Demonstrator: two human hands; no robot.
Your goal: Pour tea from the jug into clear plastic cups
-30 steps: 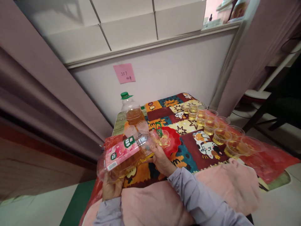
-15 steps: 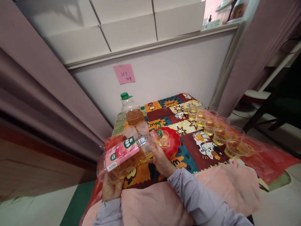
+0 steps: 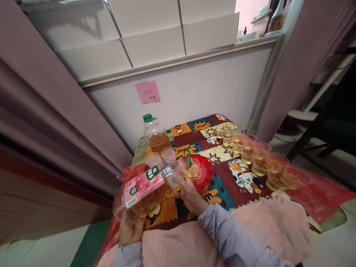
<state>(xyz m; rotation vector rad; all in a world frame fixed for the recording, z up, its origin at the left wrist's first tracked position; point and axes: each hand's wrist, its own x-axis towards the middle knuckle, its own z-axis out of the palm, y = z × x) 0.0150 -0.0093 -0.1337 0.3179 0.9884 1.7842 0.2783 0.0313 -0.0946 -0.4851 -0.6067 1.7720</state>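
Note:
A large clear juice bottle [image 3: 150, 189] with a pink label lies tilted almost on its side in both hands, amber liquid along its lower side. My left hand [image 3: 130, 226] cups its base from below. My right hand [image 3: 190, 193] is wrapped around it near the neck. A green loop handle [image 3: 188, 157] hangs at the neck. The bottle's mouth is over a clear plastic cup [image 3: 194, 167] standing on a red scalloped plate [image 3: 207, 174]. How much liquid is in that cup is hard to make out.
Several clear cups of yellow liquid [image 3: 247, 154] stand in rows along the table's right side. Behind the held bottle are stacked clear cups [image 3: 168, 154] and a second bottle with a green cap [image 3: 157, 137]. A patterned tablecloth [image 3: 191, 139] covers the table.
The camera view has shifted slightly, so the scene sits a little lower. The bottle stays tilted over the cup, and both hands keep nearly the same hold.

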